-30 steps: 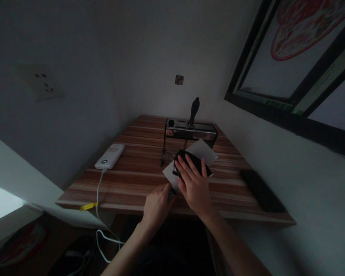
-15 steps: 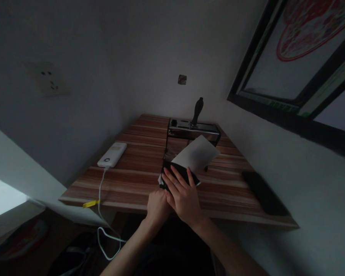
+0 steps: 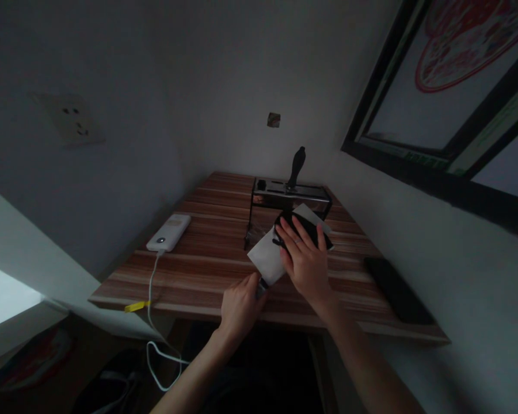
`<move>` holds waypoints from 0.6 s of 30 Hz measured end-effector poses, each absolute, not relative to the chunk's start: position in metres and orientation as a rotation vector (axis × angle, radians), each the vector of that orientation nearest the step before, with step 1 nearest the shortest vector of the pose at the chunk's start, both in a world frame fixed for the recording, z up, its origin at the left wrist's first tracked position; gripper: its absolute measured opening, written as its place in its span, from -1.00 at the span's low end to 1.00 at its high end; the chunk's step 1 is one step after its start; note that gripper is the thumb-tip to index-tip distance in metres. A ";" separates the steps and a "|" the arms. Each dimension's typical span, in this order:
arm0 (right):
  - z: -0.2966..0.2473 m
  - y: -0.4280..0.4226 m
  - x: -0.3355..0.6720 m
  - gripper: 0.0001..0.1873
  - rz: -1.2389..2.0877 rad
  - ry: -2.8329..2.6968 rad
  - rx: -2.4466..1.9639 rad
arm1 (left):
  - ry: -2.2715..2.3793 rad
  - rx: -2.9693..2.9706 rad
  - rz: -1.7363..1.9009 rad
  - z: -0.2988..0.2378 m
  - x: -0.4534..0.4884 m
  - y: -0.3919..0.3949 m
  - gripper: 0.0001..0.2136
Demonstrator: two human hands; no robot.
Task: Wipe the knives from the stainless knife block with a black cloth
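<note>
My left hand (image 3: 242,302) is closed around the handle of a cleaver near the table's front edge. Its broad pale blade (image 3: 266,256) points away and to the right. On the far part of the blade lies a black cloth (image 3: 285,221), pressed down by my right hand (image 3: 305,256) with its fingers somewhat spread. The cloth and hand hide the middle of the blade, while a far corner shows beyond them. Just behind the blade stands a metal knife rack (image 3: 276,200), with a black-handled knife (image 3: 297,167) upright in it.
A white power bank (image 3: 169,232) with a white cable (image 3: 152,282) lies on the left of the wooden table (image 3: 216,230). A yellow tag (image 3: 137,306) hangs at the front edge. A black phone (image 3: 397,290) rests at the right. Walls close in the table behind and on both sides.
My right hand has slid with the black cloth from near the handle up and right along the blade, baring the blade's near part. My left hand has hardly moved.
</note>
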State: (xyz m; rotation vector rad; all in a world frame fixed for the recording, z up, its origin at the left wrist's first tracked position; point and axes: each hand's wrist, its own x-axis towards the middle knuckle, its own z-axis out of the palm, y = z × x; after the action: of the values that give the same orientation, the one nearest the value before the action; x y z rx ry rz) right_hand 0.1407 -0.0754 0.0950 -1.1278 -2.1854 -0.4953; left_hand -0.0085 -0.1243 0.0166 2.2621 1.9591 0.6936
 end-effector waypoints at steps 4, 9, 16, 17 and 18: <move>0.104 -0.066 0.152 -0.56 -0.561 -2.083 -1.173 | 1.941 2.293 0.706 0.015 -0.008 -0.125 -0.89; 0.108 -0.060 0.156 -0.55 -0.590 -1.992 -1.168 | 1.968 2.291 0.711 0.011 -0.008 -0.124 -0.89; 0.106 -0.061 0.153 -0.55 -0.606 -1.959 -1.163 | 1.952 2.298 0.702 0.014 -0.009 -0.124 -0.90; 0.105 -0.061 0.153 -0.55 -0.606 -1.958 -1.165 | 1.951 2.299 0.698 0.015 -0.009 -0.124 -0.91; 0.104 -0.062 0.152 -0.54 -0.607 -1.957 -1.167 | 1.952 2.300 0.695 0.015 -0.008 -0.124 -0.91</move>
State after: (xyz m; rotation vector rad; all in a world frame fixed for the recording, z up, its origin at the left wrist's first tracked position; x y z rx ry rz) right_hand 0.1524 -0.0624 0.1042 -1.1665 -1.9573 -0.6069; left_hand -0.0085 -0.1236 0.0152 2.3003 1.9517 0.6946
